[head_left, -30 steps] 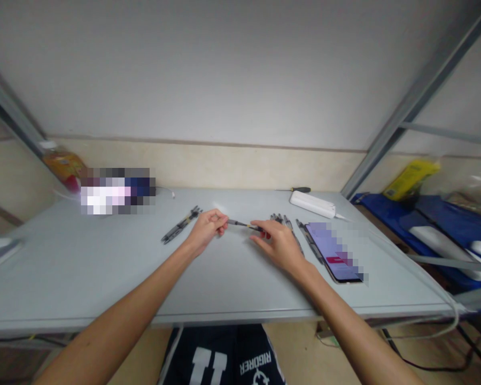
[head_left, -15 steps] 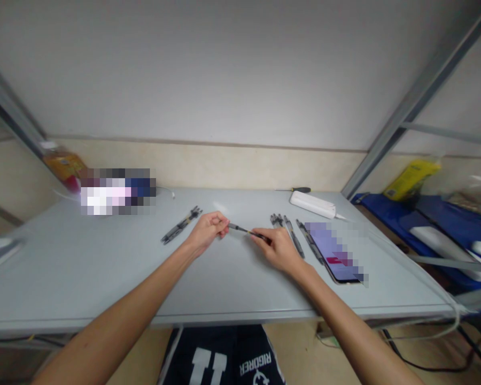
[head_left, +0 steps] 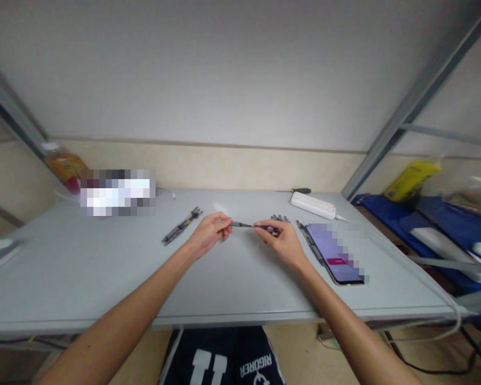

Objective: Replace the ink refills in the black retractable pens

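Between my hands, above the desk, a dark grey pen [head_left: 240,224] lies almost level. My left hand [head_left: 213,231] pinches its grey end. At the other end my right hand [head_left: 279,238] grips the black part between thumb and fingers. Whether the pen is in one piece or two cannot be made out. A small bunch of similar pens [head_left: 181,227] rests on the desk left of my left hand. Other pens [head_left: 280,218] lie behind my right hand, partly hidden by it. One more pen or pair [head_left: 310,243] lies along the phone's left edge.
On the right lies a phone [head_left: 334,254] with its screen lit. Behind it are a white power strip [head_left: 312,206] and a screwdriver [head_left: 300,190]. At the back left stand a bottle [head_left: 66,166] and a blurred-out bright object [head_left: 118,192]. The desk's front edge [head_left: 240,316] runs before me.
My right hand has shifted slightly up and right, and its end of the pen has risen, so the pen is more level. My left hand has barely moved.
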`<move>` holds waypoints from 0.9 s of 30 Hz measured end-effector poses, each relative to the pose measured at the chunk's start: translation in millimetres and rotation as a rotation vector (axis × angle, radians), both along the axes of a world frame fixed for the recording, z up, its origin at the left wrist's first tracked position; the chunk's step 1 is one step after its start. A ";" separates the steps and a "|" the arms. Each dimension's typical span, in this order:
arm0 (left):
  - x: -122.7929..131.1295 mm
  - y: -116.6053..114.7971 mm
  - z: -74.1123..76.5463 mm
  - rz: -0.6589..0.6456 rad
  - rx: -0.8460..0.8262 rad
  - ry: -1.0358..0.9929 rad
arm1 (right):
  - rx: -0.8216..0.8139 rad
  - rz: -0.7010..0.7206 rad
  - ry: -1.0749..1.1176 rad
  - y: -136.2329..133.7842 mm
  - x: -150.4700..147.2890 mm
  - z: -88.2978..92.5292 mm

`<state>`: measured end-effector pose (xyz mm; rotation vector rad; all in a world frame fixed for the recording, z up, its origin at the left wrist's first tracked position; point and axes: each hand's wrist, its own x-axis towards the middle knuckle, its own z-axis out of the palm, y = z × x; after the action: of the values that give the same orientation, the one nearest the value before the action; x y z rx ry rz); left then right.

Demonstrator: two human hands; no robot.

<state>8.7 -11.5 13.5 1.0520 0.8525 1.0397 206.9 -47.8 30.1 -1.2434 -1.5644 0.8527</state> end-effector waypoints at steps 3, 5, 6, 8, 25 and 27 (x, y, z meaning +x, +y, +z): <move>0.7 -4.1 2.7 -0.121 -0.007 0.011 | 0.012 -0.083 0.274 3.9 -3.8 1.7; 1.6 -6.4 3.4 -0.190 0.012 0.062 | 0.036 -0.129 0.486 7.0 -7.1 5.4; 2.0 -6.8 3.3 -0.198 0.034 0.089 | 0.037 -0.142 0.605 8.6 -8.6 8.5; 2.2 -5.2 1.8 -0.143 0.105 0.148 | -0.021 -0.114 0.862 11.8 -9.9 16.7; -15.8 4.3 -5.2 0.451 0.797 1.371 | -0.504 0.138 1.167 26.9 -16.9 56.1; -15.9 3.2 -3.6 0.459 0.736 1.443 | -0.489 0.161 1.160 27.3 -16.3 57.2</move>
<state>-7.3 -8.3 9.9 2.3991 1.9948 0.8599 190.6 -20.5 87.2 -0.6502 -0.5134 1.7188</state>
